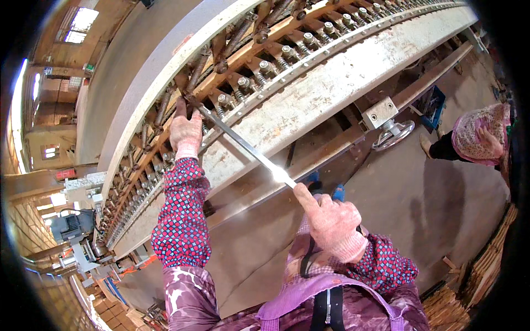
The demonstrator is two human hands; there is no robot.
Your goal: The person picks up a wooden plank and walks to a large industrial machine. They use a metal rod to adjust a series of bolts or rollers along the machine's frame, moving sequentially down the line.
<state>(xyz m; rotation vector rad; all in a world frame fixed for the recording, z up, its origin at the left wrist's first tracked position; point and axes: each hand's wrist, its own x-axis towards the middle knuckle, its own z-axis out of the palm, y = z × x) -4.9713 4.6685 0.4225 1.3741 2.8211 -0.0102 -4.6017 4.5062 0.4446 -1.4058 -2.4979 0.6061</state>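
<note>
My right hand [334,226], in a pale pink glove, is wrapped round the near end of a long flat metal bar [243,140], its index finger stretched along it. From there the bar slants up and left to the machine's row of coil springs. Its far end meets the foot of a rusty spring [197,73]. Beside that end is my left hand [186,132], gloved too, its darkened fingertips bent in at the spring's foot. What those fingers grip is hidden. Several bolts with small springs [244,84] line the wooden rail [243,49] nearby.
A long white beam [309,110] runs along the machine's front. A handwheel [393,135] sticks out beneath it. Another person [480,135] stands at the right, near a blue crate [432,106]. Stacked wood [447,309] lies at lower right; a motor [72,226] sits far left.
</note>
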